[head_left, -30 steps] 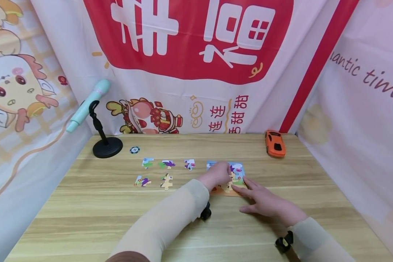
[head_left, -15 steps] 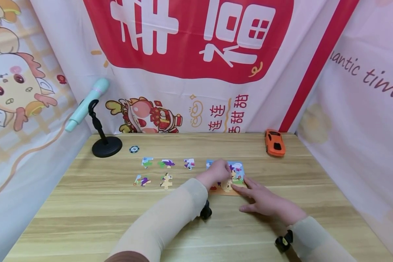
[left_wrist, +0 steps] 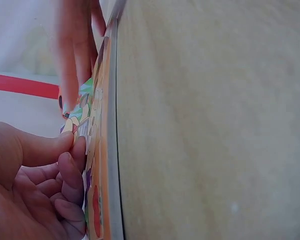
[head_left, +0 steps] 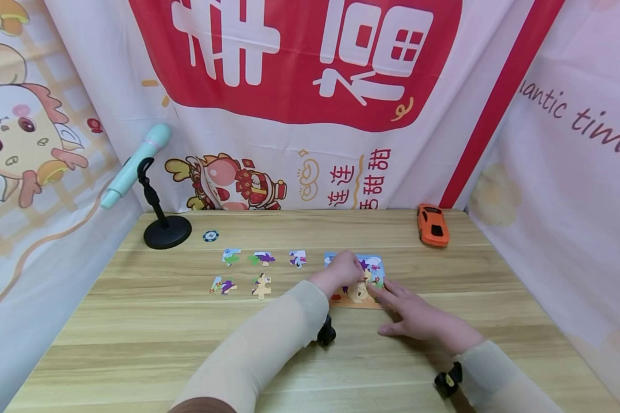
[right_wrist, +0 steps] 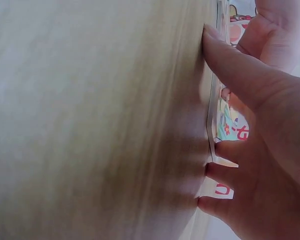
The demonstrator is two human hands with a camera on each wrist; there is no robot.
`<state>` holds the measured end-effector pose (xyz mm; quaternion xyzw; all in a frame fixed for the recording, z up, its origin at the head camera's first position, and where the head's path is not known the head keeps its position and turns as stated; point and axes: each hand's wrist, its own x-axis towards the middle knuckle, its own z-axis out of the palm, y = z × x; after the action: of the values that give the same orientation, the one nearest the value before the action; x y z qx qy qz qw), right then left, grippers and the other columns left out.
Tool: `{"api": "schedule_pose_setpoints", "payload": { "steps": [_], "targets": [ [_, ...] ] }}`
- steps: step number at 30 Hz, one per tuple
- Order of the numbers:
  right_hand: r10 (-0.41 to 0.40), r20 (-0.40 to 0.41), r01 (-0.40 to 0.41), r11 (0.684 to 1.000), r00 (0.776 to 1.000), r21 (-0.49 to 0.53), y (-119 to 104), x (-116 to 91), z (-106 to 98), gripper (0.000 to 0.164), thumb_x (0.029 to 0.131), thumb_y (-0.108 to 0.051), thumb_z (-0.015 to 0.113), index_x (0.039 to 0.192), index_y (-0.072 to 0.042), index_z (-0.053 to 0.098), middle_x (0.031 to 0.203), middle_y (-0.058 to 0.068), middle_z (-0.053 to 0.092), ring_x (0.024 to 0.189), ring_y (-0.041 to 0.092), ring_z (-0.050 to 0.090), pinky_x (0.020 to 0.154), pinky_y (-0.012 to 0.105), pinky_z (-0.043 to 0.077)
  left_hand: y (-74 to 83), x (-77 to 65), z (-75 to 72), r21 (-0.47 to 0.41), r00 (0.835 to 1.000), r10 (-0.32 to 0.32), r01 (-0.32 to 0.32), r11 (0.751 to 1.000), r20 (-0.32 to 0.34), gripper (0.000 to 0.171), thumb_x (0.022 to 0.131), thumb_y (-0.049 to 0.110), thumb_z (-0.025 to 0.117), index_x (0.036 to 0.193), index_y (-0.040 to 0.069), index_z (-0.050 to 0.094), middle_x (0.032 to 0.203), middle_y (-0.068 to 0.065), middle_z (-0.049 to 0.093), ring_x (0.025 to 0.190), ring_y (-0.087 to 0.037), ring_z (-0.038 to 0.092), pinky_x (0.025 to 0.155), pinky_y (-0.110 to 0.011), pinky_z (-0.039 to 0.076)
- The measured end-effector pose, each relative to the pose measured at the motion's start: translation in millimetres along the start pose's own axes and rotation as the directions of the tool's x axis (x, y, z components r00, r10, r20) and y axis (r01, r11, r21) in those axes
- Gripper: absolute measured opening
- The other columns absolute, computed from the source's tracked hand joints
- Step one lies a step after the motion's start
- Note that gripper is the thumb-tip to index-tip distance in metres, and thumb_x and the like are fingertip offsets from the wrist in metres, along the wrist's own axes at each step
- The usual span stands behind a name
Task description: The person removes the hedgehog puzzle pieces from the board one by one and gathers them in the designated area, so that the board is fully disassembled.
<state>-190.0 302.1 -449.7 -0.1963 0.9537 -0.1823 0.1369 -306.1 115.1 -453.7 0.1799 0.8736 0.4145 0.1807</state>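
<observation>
A flat jigsaw puzzle board (head_left: 367, 305) with an orange lower border and blue top lies on the wooden table. My left hand (head_left: 343, 269) is over its middle, fingers curled, partly covering the picture. In the left wrist view, thumb and index finger pinch a pale yellow puzzle piece (left_wrist: 74, 125) at the board's surface; most of the piece is hidden. My right hand (head_left: 418, 315) rests at the board's right edge, fingers extended. Its index finger touches the picture near the left hand's fingertips, while the thumb (right_wrist: 230, 55) points toward the table.
Several loose puzzle pieces lie left of the board, among them a purple-and-white one (head_left: 298, 258) and a yellow one (head_left: 261, 285). Behind them is a round chip (head_left: 210, 236). A microphone (head_left: 136, 166) on a black stand (head_left: 167, 232) stands back left, an orange toy car (head_left: 433, 225) back right.
The right index fingertip has shifted slightly up and right on the board. The left hand stays at nearly the same spot. Loose pieces lie as before.
</observation>
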Motion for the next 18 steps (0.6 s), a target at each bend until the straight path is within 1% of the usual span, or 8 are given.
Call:
{"api": "schedule_pose_setpoints", "payload": {
  "steps": [2,6,9,13,18],
  "targets": [
    [-0.001,0.004,0.001,1.000,1.000,-0.003,0.0,0.3,-0.2,0.083,0.086,-0.048,0.072,0.155,-0.026,0.032,0.159,0.024,0.015,0.142,0.045,0.020,0.108,0.061,0.025,0.8,-0.8,-0.5,-0.004,1.000,-0.003,0.003,1.000,-0.004,0.017,0.087,0.006,0.066,0.072,0.007,0.059,0.071,-0.003,0.055,0.058,-0.014,0.049,0.051,-0.027,0.040],
    [0.015,0.022,-0.015,1.000,1.000,-0.002,-0.8,0.6,-1.6,0.082,0.086,-0.052,0.071,0.155,-0.027,0.034,0.160,0.024,0.013,0.143,0.045,0.017,0.109,0.061,0.024,1.5,-0.2,-0.9,-0.008,1.000,-0.020,0.020,1.000,0.005,0.021,0.086,0.005,0.066,0.069,0.009,0.055,0.067,-0.001,0.051,0.055,-0.014,0.046,0.049,-0.026,0.038],
    [0.024,0.028,-0.024,1.000,0.999,-0.001,-1.3,0.6,-2.6,0.081,0.086,-0.052,0.070,0.154,-0.028,0.034,0.160,0.023,0.013,0.143,0.044,0.017,0.109,0.061,0.023,1.4,0.6,-0.9,-0.015,1.000,-0.020,0.020,1.000,0.012,0.023,0.087,0.005,0.066,0.068,0.009,0.054,0.065,-0.001,0.049,0.053,-0.014,0.044,0.048,-0.027,0.037],
    [0.031,0.027,-0.031,0.999,0.999,0.007,-1.5,0.8,-3.1,0.081,0.086,-0.052,0.071,0.154,-0.028,0.035,0.161,0.022,0.012,0.143,0.045,0.017,0.109,0.062,0.023,-0.3,2.7,-0.7,-0.036,1.000,-0.015,0.015,0.999,0.014,0.021,0.089,0.007,0.066,0.070,0.007,0.057,0.066,-0.002,0.052,0.054,-0.013,0.046,0.049,-0.026,0.039],
    [0.023,0.021,-0.023,1.000,1.000,0.008,-1.2,1.0,-2.1,0.082,0.085,-0.051,0.072,0.154,-0.028,0.035,0.161,0.022,0.012,0.143,0.046,0.017,0.109,0.062,0.023,-3.0,2.6,-4.8,-0.045,1.000,0.009,-0.010,0.999,-0.009,0.013,0.089,0.009,0.069,0.077,0.006,0.064,0.074,-0.002,0.059,0.064,-0.014,0.053,0.056,-0.026,0.044]
  ]
}}
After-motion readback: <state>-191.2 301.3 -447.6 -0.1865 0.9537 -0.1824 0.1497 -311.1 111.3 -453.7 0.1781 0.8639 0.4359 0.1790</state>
